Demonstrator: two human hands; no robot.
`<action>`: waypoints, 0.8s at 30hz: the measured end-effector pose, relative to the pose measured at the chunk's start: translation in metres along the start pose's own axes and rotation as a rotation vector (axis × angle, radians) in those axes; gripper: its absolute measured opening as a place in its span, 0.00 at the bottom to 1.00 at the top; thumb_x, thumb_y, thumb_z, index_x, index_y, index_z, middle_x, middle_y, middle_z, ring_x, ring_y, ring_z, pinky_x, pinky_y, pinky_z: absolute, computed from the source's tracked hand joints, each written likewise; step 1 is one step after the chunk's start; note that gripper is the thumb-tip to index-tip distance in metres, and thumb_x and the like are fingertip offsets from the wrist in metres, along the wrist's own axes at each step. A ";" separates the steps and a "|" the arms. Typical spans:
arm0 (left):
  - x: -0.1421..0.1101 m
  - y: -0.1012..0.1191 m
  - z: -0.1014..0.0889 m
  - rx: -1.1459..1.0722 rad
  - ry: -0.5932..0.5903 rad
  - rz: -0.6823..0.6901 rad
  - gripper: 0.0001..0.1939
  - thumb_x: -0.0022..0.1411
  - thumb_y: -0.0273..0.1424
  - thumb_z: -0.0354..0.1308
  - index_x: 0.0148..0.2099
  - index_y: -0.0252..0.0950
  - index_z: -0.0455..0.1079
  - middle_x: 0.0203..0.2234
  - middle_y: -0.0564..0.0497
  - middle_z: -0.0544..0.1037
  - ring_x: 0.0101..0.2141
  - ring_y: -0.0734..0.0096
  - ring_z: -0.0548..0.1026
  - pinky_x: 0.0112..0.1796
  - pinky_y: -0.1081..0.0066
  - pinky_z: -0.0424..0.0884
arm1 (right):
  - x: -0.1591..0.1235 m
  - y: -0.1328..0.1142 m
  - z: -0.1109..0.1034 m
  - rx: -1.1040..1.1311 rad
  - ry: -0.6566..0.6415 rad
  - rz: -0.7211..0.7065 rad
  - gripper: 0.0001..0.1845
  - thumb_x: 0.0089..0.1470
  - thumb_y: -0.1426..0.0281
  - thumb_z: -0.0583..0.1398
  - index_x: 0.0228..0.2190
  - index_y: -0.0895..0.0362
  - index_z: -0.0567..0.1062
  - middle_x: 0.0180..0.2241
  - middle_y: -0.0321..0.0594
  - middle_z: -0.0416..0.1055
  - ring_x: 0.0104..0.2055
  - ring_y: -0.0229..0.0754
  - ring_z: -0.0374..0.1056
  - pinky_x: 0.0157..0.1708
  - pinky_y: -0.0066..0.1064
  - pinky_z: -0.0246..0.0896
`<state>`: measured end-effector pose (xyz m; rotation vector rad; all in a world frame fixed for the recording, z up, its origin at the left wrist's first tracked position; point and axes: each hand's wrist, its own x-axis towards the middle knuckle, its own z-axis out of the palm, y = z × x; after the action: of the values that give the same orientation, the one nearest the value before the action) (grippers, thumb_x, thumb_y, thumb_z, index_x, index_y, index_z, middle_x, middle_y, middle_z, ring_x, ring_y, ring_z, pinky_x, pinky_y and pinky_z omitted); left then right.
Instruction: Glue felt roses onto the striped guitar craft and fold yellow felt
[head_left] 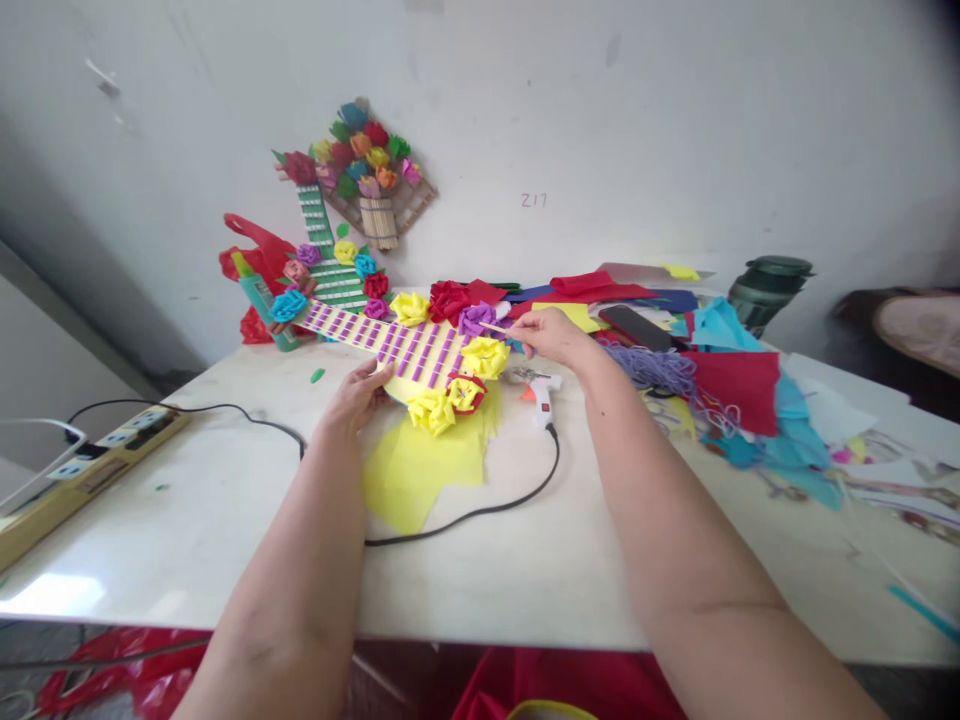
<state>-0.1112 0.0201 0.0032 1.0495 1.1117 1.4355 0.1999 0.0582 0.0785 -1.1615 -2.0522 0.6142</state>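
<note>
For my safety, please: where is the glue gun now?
In the head view, the glue gun lies right of centre on the table, between a yellow flower and the right forearm.

Left forearm (292, 560) stretched forward and slanting inward, left hand (355, 398) with bent fingers (369, 384) closed inward, right forearm (675, 510) bare and angled inward, right hand (553, 335) slightly farther forward, its thumb and fingertips pinched together

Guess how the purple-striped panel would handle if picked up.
The striped panel is probably stiff, since it looks unbent. It may feel heavier at its wide end, where flowers cluster. They look folded from paper, so might crush.
</note>
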 end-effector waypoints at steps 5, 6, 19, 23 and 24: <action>0.002 -0.002 -0.003 -0.006 -0.016 0.005 0.21 0.47 0.30 0.67 0.44 0.33 0.70 0.32 0.48 0.78 0.24 0.74 0.75 0.21 0.78 0.70 | -0.002 -0.003 -0.002 -0.001 -0.010 -0.004 0.16 0.47 0.60 0.56 0.17 0.58 0.68 0.14 0.33 0.62 0.20 0.34 0.57 0.27 0.28 0.53; 0.002 -0.002 -0.003 -0.008 -0.016 0.005 0.20 0.47 0.30 0.67 0.44 0.33 0.70 0.32 0.48 0.78 0.24 0.73 0.75 0.22 0.78 0.71 | -0.002 -0.003 -0.002 -0.007 -0.011 -0.003 0.16 0.48 0.60 0.56 0.17 0.58 0.68 0.14 0.33 0.62 0.20 0.34 0.57 0.27 0.28 0.53; 0.000 0.000 0.002 0.009 -0.003 0.011 0.21 0.46 0.30 0.67 0.44 0.33 0.70 0.32 0.49 0.78 0.24 0.74 0.75 0.20 0.79 0.70 | 0.003 -0.015 0.011 -0.101 0.025 -0.037 0.11 0.45 0.64 0.58 0.20 0.60 0.71 0.20 0.35 0.66 0.25 0.34 0.60 0.26 0.26 0.51; -0.001 0.000 0.004 -0.018 0.036 0.001 0.21 0.46 0.28 0.67 0.44 0.32 0.70 0.31 0.49 0.78 0.25 0.73 0.75 0.22 0.77 0.72 | 0.003 -0.022 0.017 -0.164 0.002 -0.015 0.09 0.43 0.66 0.60 0.23 0.60 0.74 0.22 0.35 0.68 0.26 0.35 0.61 0.26 0.25 0.51; -0.001 0.000 0.004 -0.025 0.042 0.002 0.21 0.46 0.28 0.67 0.44 0.32 0.70 0.31 0.49 0.78 0.24 0.73 0.75 0.22 0.77 0.72 | 0.003 -0.024 0.019 -0.184 -0.007 -0.010 0.08 0.43 0.66 0.60 0.23 0.59 0.74 0.21 0.35 0.68 0.26 0.35 0.62 0.25 0.25 0.51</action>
<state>-0.1071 0.0198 0.0041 1.0069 1.1202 1.4755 0.1711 0.0475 0.0836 -1.2532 -2.1547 0.4324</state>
